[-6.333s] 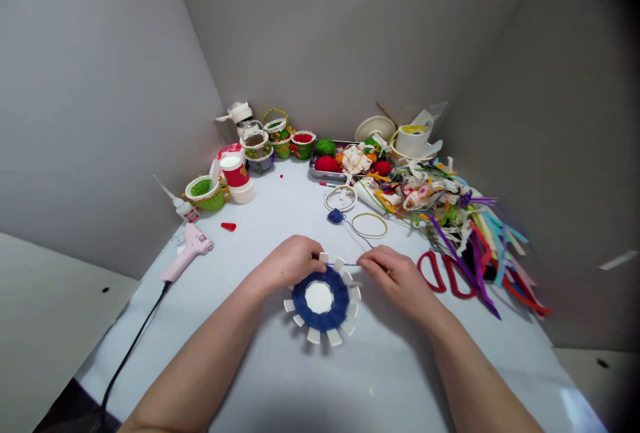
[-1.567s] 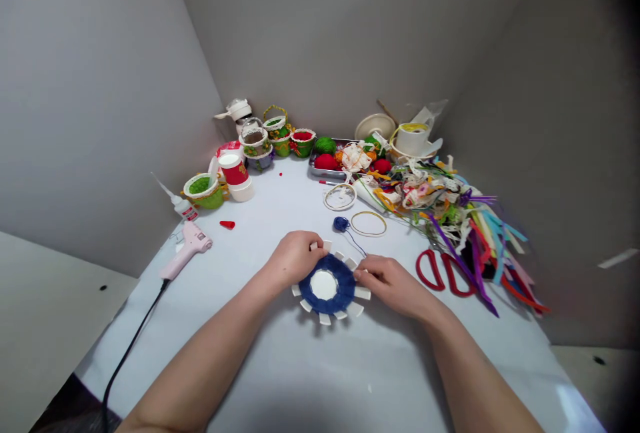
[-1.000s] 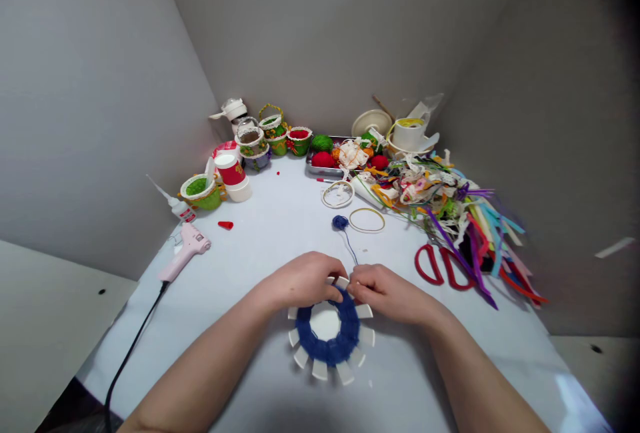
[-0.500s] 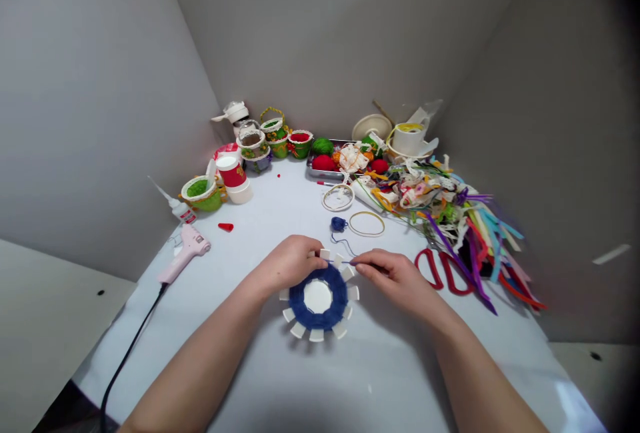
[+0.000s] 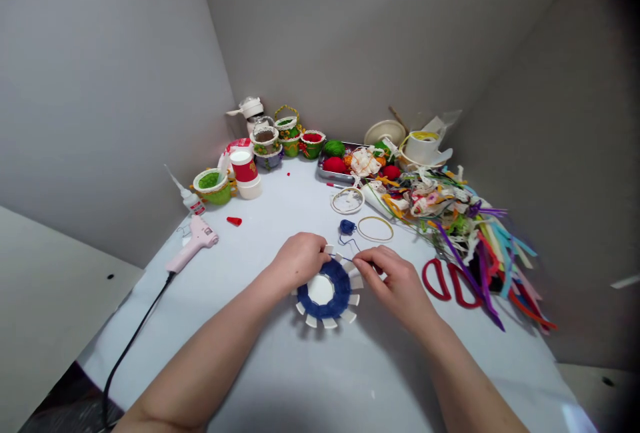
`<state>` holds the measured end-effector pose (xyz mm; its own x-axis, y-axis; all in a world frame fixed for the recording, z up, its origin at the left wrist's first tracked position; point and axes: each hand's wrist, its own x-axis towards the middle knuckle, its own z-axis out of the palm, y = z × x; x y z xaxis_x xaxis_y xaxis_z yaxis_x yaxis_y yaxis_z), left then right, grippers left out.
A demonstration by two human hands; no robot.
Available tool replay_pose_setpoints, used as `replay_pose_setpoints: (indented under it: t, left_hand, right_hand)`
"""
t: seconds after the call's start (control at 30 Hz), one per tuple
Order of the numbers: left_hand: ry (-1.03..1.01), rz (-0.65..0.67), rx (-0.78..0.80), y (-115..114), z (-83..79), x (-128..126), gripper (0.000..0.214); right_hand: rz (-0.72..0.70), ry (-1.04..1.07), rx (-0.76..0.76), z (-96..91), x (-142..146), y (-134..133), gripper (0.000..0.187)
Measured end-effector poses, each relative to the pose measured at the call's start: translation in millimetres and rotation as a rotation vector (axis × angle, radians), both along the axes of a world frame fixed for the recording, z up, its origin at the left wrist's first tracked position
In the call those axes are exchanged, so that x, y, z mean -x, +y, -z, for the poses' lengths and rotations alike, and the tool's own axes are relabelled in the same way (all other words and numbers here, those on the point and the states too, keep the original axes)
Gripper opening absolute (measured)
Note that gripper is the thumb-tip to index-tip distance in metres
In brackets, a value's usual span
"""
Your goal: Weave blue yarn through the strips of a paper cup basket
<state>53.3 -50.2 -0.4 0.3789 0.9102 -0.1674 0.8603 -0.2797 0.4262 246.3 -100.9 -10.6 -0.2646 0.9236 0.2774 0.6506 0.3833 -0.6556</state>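
A white slotted cup (image 5: 321, 291) with tabs round its rim and blue yarn (image 5: 341, 297) woven between them is held up over the table. My left hand (image 5: 301, 261) grips its far left edge, fingers closed and partly hidden behind the tabs. Between the thumb and forefinger of my right hand (image 5: 393, 279) a blue strand is pinched, pulled taut across the far tabs. From there the strand trails back to a small ball of blue yarn (image 5: 347, 227) on the table.
Red-handled scissors (image 5: 436, 280) lie right of my right hand, beside piled ribbons (image 5: 493, 253). A pink glue gun (image 5: 193, 243) with a black cord lies left. A hoop (image 5: 375, 228), a tray of yarn balls (image 5: 327, 173) and small decorated baskets (image 5: 213, 187) stand farther back.
The cup has tilted and turned slightly in my left hand. My right hand keeps its pinch on the strand. The whole view has shifted, so the table items appear farther right.
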Motion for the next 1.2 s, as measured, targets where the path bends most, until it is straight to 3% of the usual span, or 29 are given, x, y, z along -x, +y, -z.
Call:
replay_pose_setpoints:
  t: [0.1, 0.2, 0.47, 0.8, 0.93, 1.07, 1.2]
  left_hand:
    - [-0.003, 0.001, 0.002, 1, 2.1, 0, 0.020]
    - [-0.017, -0.017, 0.010, 2, 0.0, 2, 0.018]
    - [-0.129, -0.090, 0.077, 7, -0.7, 1, 0.019]
    - [-0.142, -0.087, 0.069, 7, 3.2, 0, 0.019]
    - [-0.160, -0.079, 0.083, 8, 3.9, 1, 0.020]
    - [-0.253, 0.009, 0.155, 10, 4.7, 6, 0.024]
    - [-0.287, 0.046, 0.194, 11, 6.5, 8, 0.037]
  right_hand:
    - [-0.083, -0.067, -0.108, -0.6, 0, -2, 0.019]
    - [-0.129, -0.087, -0.120, 2.6, -6, -2, 0.015]
    - [0.026, 0.105, 0.046, 18.2, -22, -3, 0.018]
    - [0.002, 0.142, -0.021, 19.1, -19, -7, 0.018]
    - [0.032, 0.065, 0.077, 20.1, -19, -4, 0.021]
    - [-0.078, -0.107, 0.092, 20.6, -18, -1, 0.036]
    - [-0.159, -0.146, 0.071, 19.7, -16, -1, 0.041]
